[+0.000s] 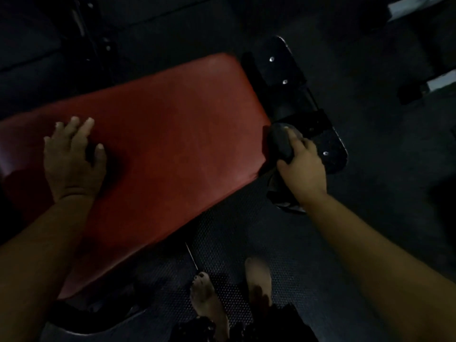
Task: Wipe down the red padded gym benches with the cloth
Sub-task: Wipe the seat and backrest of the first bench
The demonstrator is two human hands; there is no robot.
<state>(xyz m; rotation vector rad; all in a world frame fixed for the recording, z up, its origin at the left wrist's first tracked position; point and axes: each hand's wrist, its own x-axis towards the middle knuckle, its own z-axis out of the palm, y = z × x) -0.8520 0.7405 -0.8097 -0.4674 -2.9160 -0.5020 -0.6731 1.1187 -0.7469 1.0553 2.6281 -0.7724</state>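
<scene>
Dim light. Red padded bench [172, 124] runs diag. across the view. L hand [71, 159] lies flat on the pad near its left end, grip apart, fingers spread, holding nothing. R hand [304, 166] is at the bench's right end, grip clamped on a dark cloth [278, 141]. The cloth is bunched against the pad's end edge, w/ a loose part hanging under the wrist. Just beyond: black frame plate [281, 67] w/ bolts. Bare feet [207, 299] stand on a studded floor mat [234, 230] beside the bench.

Bare feet [209, 302], dark-painted toenails [201, 275]
</scene>
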